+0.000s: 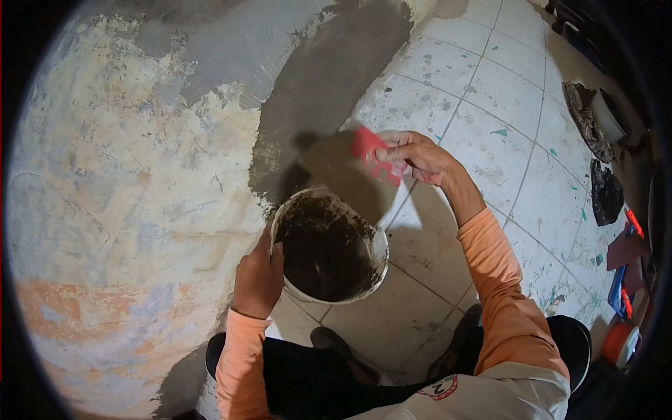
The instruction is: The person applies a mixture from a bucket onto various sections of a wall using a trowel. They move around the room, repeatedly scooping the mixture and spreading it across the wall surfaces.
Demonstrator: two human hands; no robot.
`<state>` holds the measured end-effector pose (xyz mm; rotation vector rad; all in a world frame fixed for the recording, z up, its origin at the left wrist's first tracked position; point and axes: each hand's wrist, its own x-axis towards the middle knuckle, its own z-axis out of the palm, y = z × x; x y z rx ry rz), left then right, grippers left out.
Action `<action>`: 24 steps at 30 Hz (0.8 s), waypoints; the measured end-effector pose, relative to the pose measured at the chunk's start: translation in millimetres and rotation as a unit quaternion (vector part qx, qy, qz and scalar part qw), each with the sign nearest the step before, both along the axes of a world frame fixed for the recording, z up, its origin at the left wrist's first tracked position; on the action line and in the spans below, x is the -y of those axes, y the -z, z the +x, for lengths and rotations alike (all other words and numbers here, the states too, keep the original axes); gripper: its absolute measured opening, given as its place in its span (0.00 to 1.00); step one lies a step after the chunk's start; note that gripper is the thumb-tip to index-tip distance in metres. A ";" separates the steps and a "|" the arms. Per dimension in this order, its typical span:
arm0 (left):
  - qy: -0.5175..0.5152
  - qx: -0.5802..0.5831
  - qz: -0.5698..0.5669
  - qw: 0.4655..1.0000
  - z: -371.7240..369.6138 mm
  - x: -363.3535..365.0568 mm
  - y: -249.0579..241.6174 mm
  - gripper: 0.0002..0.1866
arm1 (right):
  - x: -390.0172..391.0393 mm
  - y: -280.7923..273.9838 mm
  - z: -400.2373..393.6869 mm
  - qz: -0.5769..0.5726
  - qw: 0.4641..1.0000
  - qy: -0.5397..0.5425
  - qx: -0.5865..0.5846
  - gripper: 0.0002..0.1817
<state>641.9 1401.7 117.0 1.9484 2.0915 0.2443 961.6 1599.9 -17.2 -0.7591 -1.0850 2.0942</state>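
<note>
A white bucket (381, 262) stands on the tiles between my feet, with dark grey wet mortar (325, 252) inside and smears round its inner wall. My left hand (259, 280) is closed on the left side of its rim. Above and to the right of the bucket, my right hand (413, 157) pinches a small red plastic scraper (367, 150) between thumb and fingers. Pale smudges mark the scraper and my fingertips. Dark fresh plaster (315, 84) covers a strip at the foot of the wall (140, 175), just beyond the bucket.
Splattered white floor tiles (504, 168) spread to the right. Along the right edge lie a bowl-like container (609, 115), a dark crumpled cloth or bag (605, 192), red-handled items (633, 222) and a round orange-red object (618, 343). My shoes (343, 353) are close behind the bucket.
</note>
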 end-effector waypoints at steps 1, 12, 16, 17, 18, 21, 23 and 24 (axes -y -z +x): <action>0.004 0.003 0.004 1.000 0.9 0.5 -1.6 0.25 | -9.1 2.3 0.1 -0.015 0.999 0.039 -0.032 0.24; 0.029 -0.022 0.003 0.999 -12.6 14.0 -0.2 0.27 | -121.1 -3.4 -44.3 -0.049 0.936 0.326 -0.122 0.11; 0.017 -0.041 -0.019 0.999 -16.9 21.0 -7.5 0.28 | -155.9 -20.3 -83.4 -0.045 0.910 0.394 -0.122 0.10; 0.017 -0.041 -0.018 0.999 -20.1 22.7 -6.9 0.28 | -160.2 -28.6 -89.8 -0.032 0.893 0.435 -0.114 0.10; 0.015 -0.042 -0.015 0.999 -23.4 25.6 -5.9 0.28 | -166.4 -33.0 -94.5 -0.018 0.874 0.474 -0.105 0.09; 0.020 -0.050 -0.002 0.999 -31.5 31.3 -3.0 0.28 | -180.1 -46.3 -100.0 0.024 0.864 0.492 -0.106 0.11; 0.027 -0.056 0.009 0.998 -33.2 33.5 -2.3 0.29 | -185.7 -57.5 -99.8 0.054 0.860 0.500 -0.082 0.11; 0.030 -0.068 0.005 0.997 -32.0 34.6 -4.0 0.29 | -189.2 -64.2 -100.3 0.058 0.862 0.499 -0.069 0.08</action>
